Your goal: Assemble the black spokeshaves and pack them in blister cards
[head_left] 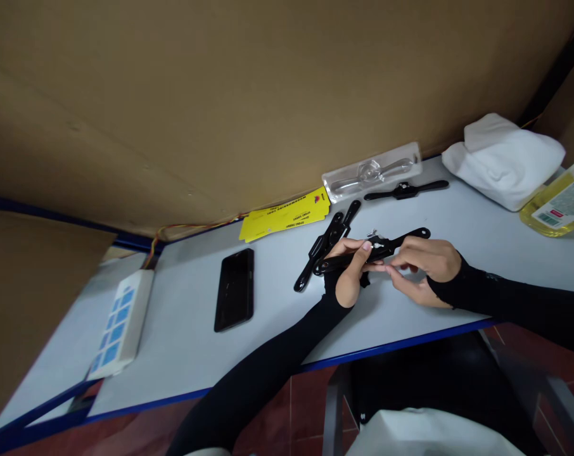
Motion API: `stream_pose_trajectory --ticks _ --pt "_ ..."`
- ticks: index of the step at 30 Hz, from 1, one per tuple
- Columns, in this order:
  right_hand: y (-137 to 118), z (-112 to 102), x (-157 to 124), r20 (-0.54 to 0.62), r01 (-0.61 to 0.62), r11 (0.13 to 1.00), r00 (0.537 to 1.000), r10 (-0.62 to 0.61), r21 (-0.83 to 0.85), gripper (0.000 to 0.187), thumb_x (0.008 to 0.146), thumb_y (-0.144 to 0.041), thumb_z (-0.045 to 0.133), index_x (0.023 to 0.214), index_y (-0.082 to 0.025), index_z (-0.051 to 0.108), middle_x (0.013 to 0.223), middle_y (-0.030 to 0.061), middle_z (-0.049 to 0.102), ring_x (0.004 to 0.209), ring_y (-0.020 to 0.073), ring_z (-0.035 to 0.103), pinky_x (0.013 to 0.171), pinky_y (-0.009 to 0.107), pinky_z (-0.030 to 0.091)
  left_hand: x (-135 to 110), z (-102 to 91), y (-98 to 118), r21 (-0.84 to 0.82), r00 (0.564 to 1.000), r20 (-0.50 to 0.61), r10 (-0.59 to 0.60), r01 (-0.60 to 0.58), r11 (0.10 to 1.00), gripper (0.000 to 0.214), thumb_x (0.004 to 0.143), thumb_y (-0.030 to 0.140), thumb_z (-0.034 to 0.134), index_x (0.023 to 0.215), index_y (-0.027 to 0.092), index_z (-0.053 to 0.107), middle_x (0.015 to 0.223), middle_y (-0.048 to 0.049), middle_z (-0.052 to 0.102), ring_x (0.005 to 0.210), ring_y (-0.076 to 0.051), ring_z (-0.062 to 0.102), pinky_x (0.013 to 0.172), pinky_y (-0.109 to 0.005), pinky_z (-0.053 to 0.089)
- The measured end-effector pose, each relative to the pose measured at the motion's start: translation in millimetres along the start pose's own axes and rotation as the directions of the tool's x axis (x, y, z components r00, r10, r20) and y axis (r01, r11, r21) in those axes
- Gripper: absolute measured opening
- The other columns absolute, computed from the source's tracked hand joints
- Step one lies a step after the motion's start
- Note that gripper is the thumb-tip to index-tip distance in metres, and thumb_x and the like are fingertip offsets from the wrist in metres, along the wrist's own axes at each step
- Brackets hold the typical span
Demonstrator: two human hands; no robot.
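My left hand [351, 272] is closed around a black spokeshave [410, 237], its thumb pressed on the silvery part at the middle. The tool is held slantwise above the table, one handle pointing to the right. My right hand [422, 269] is beside it, fingers bent and tips pinched together close under the tool's body; what they hold, if anything, is too small to make out. Small silvery parts [372, 233] show just behind the tool. Left of my left hand, more black spokeshaves [318, 247] lie crossed on the table, partly hidden by the hand.
Behind lie another spokeshave [405, 189], a clear plastic blister pack [372, 171] and yellow cards [287, 215]. A white cloth [503, 158] and a bottle of yellow liquid [560, 202] stand right. Left are a black phone [234, 289] and a white power strip [123, 323].
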State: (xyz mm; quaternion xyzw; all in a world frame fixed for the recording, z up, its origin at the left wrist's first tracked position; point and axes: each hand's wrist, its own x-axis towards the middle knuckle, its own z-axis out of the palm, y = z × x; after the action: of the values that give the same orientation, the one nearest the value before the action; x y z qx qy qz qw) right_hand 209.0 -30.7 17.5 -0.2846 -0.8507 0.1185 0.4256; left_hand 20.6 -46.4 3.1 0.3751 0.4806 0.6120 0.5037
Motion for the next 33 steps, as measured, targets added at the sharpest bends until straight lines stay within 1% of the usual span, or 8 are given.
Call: stream_pose_trajectory --ticks 3,5,9,12,15,20,26,33 --pt "-0.4 -1.7 0.5 0.000 0.009 1.000 1.000 -0.009 0.005 0.020 0.093 -0.022 0.069 0.075 -0.020 0.061 0.069 -0.0036 0.053 0.055 0.0091 0.044 0.054 0.026 0.038 1.0 -0.4 0.4 -0.005 1.000 -0.002 -0.004 0.004 1.000 0.047 0.074 0.054 0.092 0.079 0.016 0.064 0.069 0.0002 0.071 0.057 -0.020 0.075 0.051 -0.031 0.067" --pt "-0.9 -1.6 0.9 0.000 -0.022 1.000 1.000 0.022 0.003 0.004 0.093 -0.022 0.068 0.094 -0.018 0.069 0.073 -0.0031 0.057 0.055 0.0092 0.046 0.055 0.026 0.041 1.4 -0.6 0.6 -0.013 1.000 0.004 -0.008 0.008 1.000 0.047 0.073 0.054 0.092 0.079 0.017 0.065 0.070 0.0007 0.070 0.058 -0.020 0.076 0.053 -0.032 0.067" --pt "-1.4 0.5 1.3 0.006 -0.037 0.999 0.999 0.037 -0.004 0.046 0.094 -0.019 0.066 0.140 -0.015 0.061 0.082 -0.0017 0.064 0.058 0.0098 0.051 0.058 0.024 0.047 1.1 0.2 1.5 -0.019 1.000 0.026 -0.017 0.018 1.000 0.047 0.072 0.055 0.092 0.079 0.017 0.066 0.072 -0.0001 0.071 0.060 -0.020 0.076 0.055 -0.035 0.069" --pt "-2.9 0.4 1.9 0.017 -0.036 0.995 0.999 0.034 0.098 0.009 0.092 -0.018 0.069 0.101 -0.018 0.072 0.074 -0.0034 0.060 0.054 0.0079 0.047 0.052 0.023 0.042 0.7 1.3 2.4 -0.022 1.000 0.026 -0.008 0.009 1.000 0.048 0.074 0.056 0.091 0.078 0.017 0.064 0.072 -0.0009 0.072 0.056 -0.018 0.074 0.053 -0.032 0.067" --pt "-3.8 0.5 2.1 0.023 -0.069 0.984 0.998 0.066 0.166 0.010 0.090 -0.019 0.070 0.081 -0.019 0.066 0.068 -0.0052 0.053 0.051 0.0061 0.043 0.050 0.022 0.037 0.6 1.7 2.6 -0.029 1.000 0.022 -0.013 0.013 0.999 0.049 0.074 0.057 0.091 0.079 0.017 0.064 0.071 -0.0015 0.073 0.057 -0.019 0.075 0.050 -0.030 0.066" --pt "0.4 4.4 -0.4 0.015 -0.136 0.988 0.991 0.135 0.070 0.046 0.094 -0.021 0.066 0.140 -0.021 0.062 0.082 -0.0035 0.061 0.052 0.0066 0.044 0.048 0.022 0.040 0.3 1.6 2.1 -0.024 1.000 0.026 -0.016 0.017 1.000 0.049 0.073 0.057 0.091 0.077 0.017 0.064 0.071 -0.0011 0.072 0.056 -0.019 0.075 0.049 -0.029 0.065" --pt "-2.6 0.0 1.0 0.001 -0.029 0.993 1.000 0.029 0.110 0.006 0.092 -0.018 0.069 0.086 -0.020 0.069 0.072 -0.0035 0.056 0.054 0.0077 0.046 0.052 0.024 0.041 0.5 2.3 1.2 -0.037 1.000 0.014 -0.019 0.019 0.999 0.049 0.073 0.058 0.091 0.077 0.017 0.064 0.068 0.0000 0.071 0.056 -0.019 0.075 0.049 -0.028 0.065" --pt "-2.4 -0.3 3.9 -0.010 -0.071 0.997 0.997 0.071 0.033 0.041 0.093 -0.018 0.064 0.133 -0.019 0.065 0.082 -0.0029 0.061 0.052 0.0069 0.047 0.049 0.022 0.041 -0.7 2.1 2.7 0.004 1.000 0.020 -0.013 0.013 1.000 0.050 0.075 0.059 0.089 0.078 0.016 0.063 0.072 -0.0015 0.073 0.057 -0.018 0.074 0.051 -0.029 0.066"
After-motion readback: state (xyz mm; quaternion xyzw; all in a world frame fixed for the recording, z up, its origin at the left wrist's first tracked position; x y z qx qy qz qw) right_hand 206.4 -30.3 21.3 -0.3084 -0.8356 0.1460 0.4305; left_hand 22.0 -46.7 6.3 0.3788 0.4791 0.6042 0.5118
